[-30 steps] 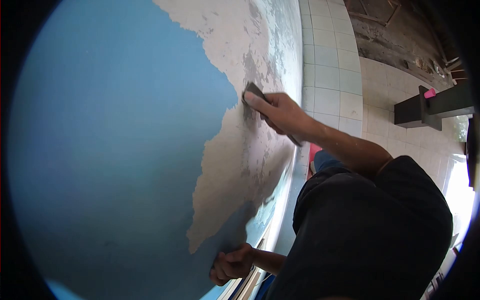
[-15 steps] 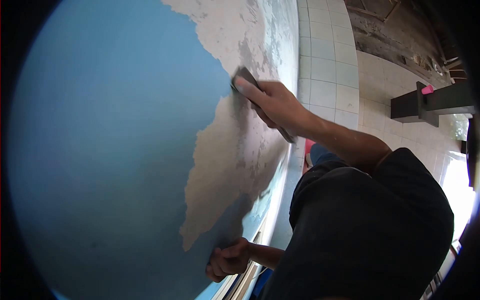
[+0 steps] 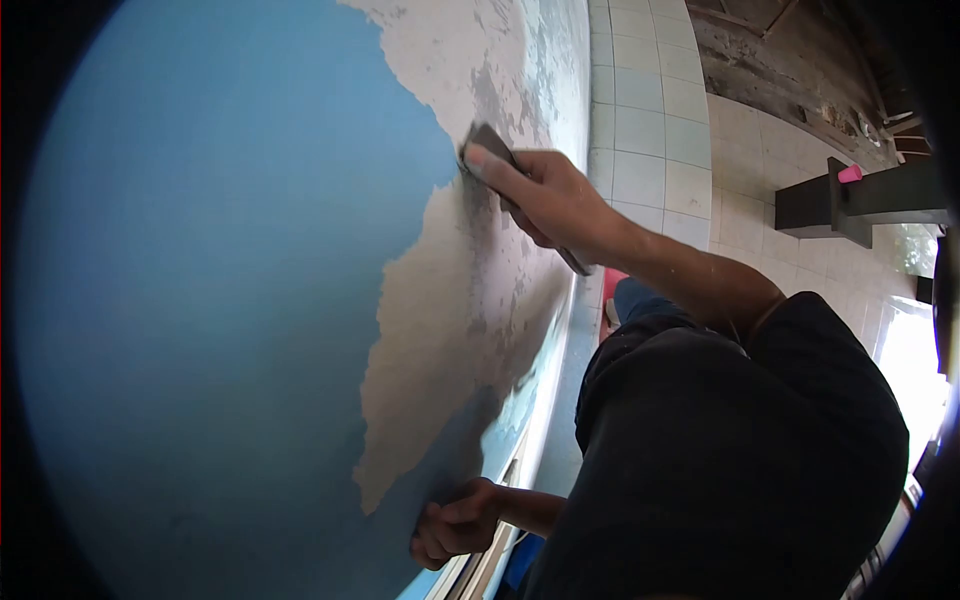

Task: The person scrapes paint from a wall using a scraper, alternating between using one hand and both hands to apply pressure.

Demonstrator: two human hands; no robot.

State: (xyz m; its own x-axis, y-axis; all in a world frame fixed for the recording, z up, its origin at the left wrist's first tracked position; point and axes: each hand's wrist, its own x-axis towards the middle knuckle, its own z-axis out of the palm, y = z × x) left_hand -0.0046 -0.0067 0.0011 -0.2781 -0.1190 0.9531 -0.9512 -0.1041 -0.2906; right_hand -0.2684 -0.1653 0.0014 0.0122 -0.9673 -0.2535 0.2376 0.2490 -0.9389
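Observation:
My right hand, in the upper middle, is closed round a flat dark scraper. The thumb presses along its near face, and the handle end sticks out below the palm. The scraper's edge meets the wall where the blue paint ends and a bare greyish-white patch begins. Down at the lower middle my left hand is curled into a fist close beside the blue wall surface. I see nothing sticking out of that fist, though its inner side is hidden.
Pale floor tiles run along the wall's foot. A dark bench-like piece with a pink cup on it is at the right. My dark shirt fills the lower right. Light-coloured strips lie below my left hand.
The scraper and my right hand have shifted slightly up and left in the picture, along with the view. My left fist stays nearly where it was.

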